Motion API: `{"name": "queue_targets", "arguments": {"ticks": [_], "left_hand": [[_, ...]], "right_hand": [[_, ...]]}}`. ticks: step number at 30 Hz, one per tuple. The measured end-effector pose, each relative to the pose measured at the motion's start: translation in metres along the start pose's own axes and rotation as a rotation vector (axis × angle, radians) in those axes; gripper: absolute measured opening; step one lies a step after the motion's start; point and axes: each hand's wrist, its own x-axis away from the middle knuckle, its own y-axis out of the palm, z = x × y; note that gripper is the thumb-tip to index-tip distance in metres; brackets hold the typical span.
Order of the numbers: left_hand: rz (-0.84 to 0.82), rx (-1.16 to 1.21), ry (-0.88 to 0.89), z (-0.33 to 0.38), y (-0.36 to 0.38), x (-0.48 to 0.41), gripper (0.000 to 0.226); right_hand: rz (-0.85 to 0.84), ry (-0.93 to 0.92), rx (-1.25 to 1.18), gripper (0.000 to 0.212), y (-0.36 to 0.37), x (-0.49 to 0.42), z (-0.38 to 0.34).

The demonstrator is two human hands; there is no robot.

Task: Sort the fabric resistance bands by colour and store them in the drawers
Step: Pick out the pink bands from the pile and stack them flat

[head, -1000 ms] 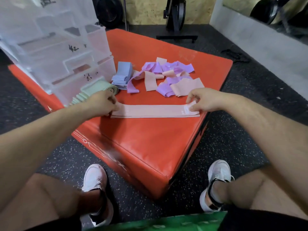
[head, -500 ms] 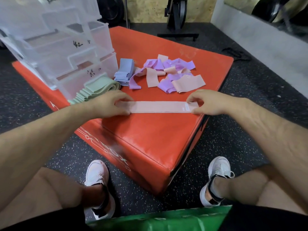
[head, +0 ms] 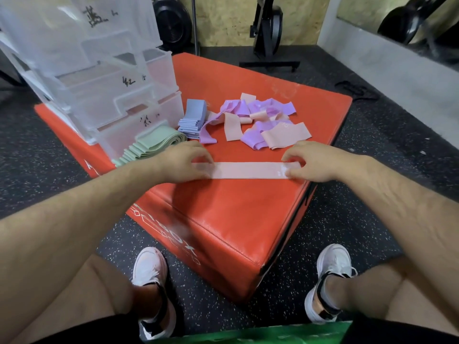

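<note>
Pink band (head: pixel 248 170) lies flat near the front edge of the red box (head: pixel 223 219), long axis running left-right straight across the person's front, one end at each hand. Left hand (head: pixel 178 161) pinches the left end, right hand (head: pixel 315 161) pinches the right end beside a pale glossy patch; hands well apart, neither nearer. A fold would likely carry one end along that axis to the other. Band looks wide, soft, matte, unwrinkled. Beyond it: a loose heap of purple and pink bands (head: pixel 260 120); blue stack (head: pixel 193 117) and green stack (head: pixel 149 145) beside the clear drawers (head: pixel 119 95).
</note>
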Motion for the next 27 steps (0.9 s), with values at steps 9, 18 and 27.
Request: {"name": "queue_targets", "arguments": {"ticks": [9, 18, 27], "left_hand": [[0.031, -0.029, 0.073, 0.058, 0.012, -0.086, 0.037], [0.025, -0.029, 0.098, 0.072, 0.017, -0.138, 0.036], [0.199, 0.359, 0.009, 0.083, -0.005, -0.147, 0.047]], "right_hand": [[0.006, 0.026, -0.011, 0.035, -0.006, -0.042, -0.011], [-0.078, 0.032, -0.005, 0.034, -0.018, -0.067, 0.006], [0.324, -0.039, -0.143, 0.027, -0.052, -0.070, 0.012]]}}
